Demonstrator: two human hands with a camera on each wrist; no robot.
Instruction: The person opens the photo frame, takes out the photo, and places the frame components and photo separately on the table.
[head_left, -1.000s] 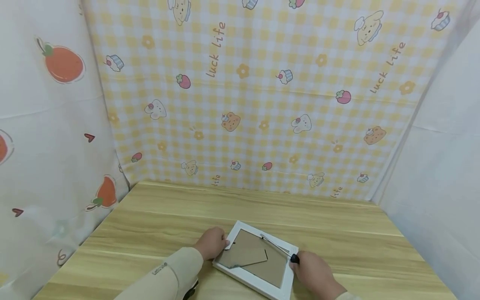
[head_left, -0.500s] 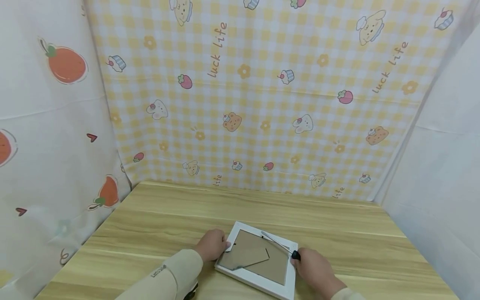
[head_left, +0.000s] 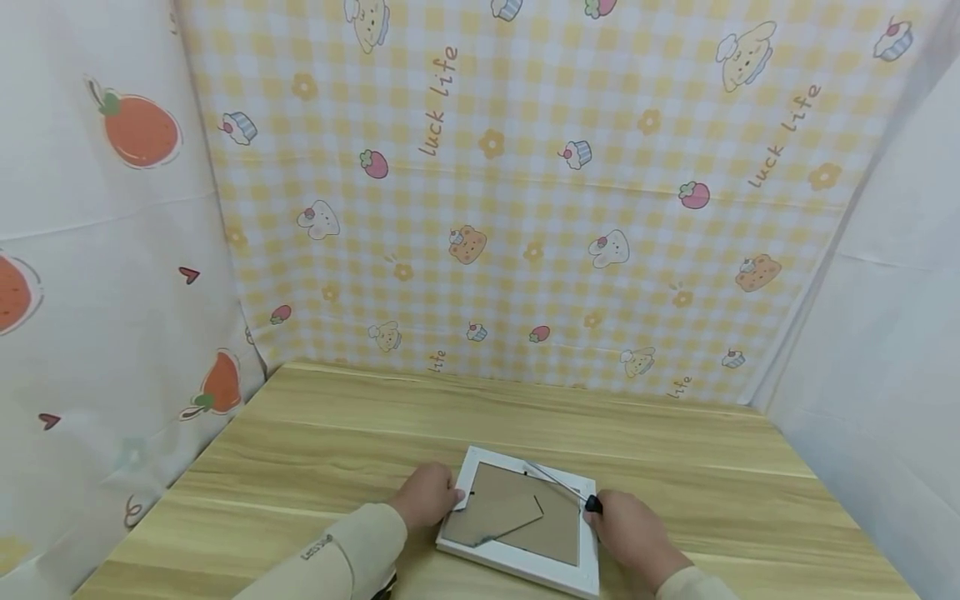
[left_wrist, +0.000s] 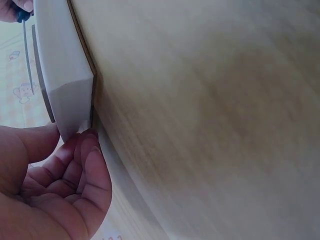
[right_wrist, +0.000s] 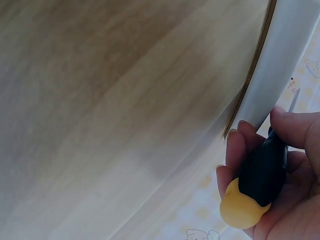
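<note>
The left hand (head_left: pixel 425 494) pinches the left side of a white frame (head_left: pixel 588 542). The thumb (left_wrist: pixel 37 141) is on top and the other fingers (left_wrist: pixel 96 177) curl under the edge. The frame is between the two hands, with its back facing up. I can't tell if it lies flat on the counter (head_left: pixel 337 425) or is lifted a bit. Just right of the left fingers is the brown board (head_left: pixel 558 529) inside the frame. A brown flap (head_left: pixel 495 518) starts next to the left thumb and points toward the right hand (head_left: pixel 633 525).

The right fingers are wrapped around a screwdriver (right_wrist: pixel 262 172). Its black handle (head_left: pixel 594 504) fills that hand, and the yellow end (right_wrist: pixel 243 206) pokes out at the bottom. The thin rod (head_left: pixel 551 477) slants from the right fingers over the far part of the frame. I can't tell if its tip touches anything. The right fingertips are right by the frame's right edge.

Both arms have cream sleeves (head_left: pixel 367 542). Past the fingers, behind the counter, hangs a yellow checked cloth (head_left: pixel 525 200).
</note>
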